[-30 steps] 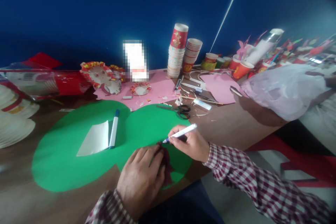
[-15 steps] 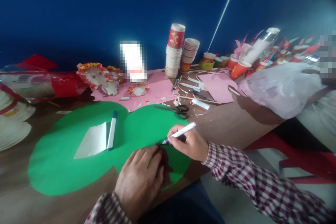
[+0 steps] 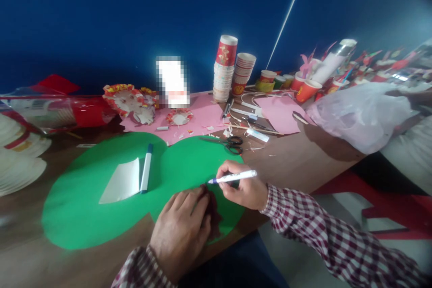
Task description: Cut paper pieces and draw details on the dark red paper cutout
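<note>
A white marker pen (image 3: 238, 176) with a purple tip is pinched in my right hand (image 3: 245, 192). Its tip points left, close to the fingertips of my left hand (image 3: 180, 229); I cannot tell whether it touches the sheet. That left hand lies flat, fingers stretched out, over the big green sheet with rounded lobes (image 3: 184, 162). Partly under its fingers is a dark red patch (image 3: 214, 216), perhaps a piece of paper. On the sheet's left lobe rest a white piece of paper (image 3: 121, 182) and a blue-capped marker (image 3: 146, 168).
Black-handled scissors (image 3: 232, 145) lie at the sheet's far edge. Behind are pink paper (image 3: 205, 110), stacked paper cups (image 3: 223, 69) and ruffled paper crafts (image 3: 121, 99). Paper plates (image 3: 20, 171) stand at left, a plastic bag (image 3: 361, 114) at right, and a red stool (image 3: 388, 211) below it.
The marker in my right hand has tipped to a flatter angle, its back end swinging down and right. My left hand keeps its place on the sheet. The view has shifted slightly.
</note>
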### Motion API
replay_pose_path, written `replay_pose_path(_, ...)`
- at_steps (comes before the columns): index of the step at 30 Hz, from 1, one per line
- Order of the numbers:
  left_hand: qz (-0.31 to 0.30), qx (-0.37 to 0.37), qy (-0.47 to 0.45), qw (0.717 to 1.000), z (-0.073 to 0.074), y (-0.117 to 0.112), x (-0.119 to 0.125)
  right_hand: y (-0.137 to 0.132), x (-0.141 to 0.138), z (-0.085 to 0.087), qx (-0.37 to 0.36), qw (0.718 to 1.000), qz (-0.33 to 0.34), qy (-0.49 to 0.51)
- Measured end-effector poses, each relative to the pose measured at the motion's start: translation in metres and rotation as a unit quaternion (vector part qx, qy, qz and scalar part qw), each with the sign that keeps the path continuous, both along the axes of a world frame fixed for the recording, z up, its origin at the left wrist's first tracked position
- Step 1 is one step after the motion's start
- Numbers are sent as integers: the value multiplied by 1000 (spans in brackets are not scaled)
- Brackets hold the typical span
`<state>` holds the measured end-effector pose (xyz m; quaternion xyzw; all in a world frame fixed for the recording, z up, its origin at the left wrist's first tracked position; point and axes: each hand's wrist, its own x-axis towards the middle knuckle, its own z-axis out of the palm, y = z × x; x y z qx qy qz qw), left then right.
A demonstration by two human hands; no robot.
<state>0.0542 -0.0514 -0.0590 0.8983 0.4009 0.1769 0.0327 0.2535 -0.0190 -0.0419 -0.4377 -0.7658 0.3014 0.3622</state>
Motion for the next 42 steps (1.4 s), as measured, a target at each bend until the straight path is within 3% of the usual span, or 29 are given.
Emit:
replay_pose_path(11,3,4,-6,1000,-2,-1,0,1,-1,-4,26,1000,15,1)
replay_pose_path(42,4,3,-2,1000,-2,-1,-1,1,1,-4,9,1000,22,1)
